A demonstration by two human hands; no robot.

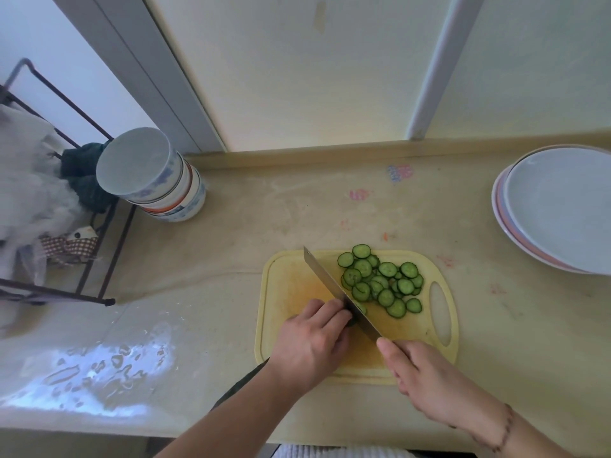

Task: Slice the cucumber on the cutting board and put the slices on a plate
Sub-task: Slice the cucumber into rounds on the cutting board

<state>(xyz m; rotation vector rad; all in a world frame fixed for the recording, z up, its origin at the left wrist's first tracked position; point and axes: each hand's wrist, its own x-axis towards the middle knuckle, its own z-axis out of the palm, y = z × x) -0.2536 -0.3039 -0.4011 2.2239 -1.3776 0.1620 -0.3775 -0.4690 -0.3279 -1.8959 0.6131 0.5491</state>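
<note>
At lower centre, on the yellow cutting board [284, 285], the left hand [312, 338] grips the cucumber [351, 322] stub while the right hand [426, 378] grips the knife [334, 285]; slices [380, 280] lie beside the blade; no legible writing.

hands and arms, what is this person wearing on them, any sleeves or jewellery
Both forearms are bare, with no sleeves in view. The left hand shows no ring, watch or glove. The right hand is ungloved too; its wrist carries a thin dark beaded bracelet. No marks show on either hand.
</note>
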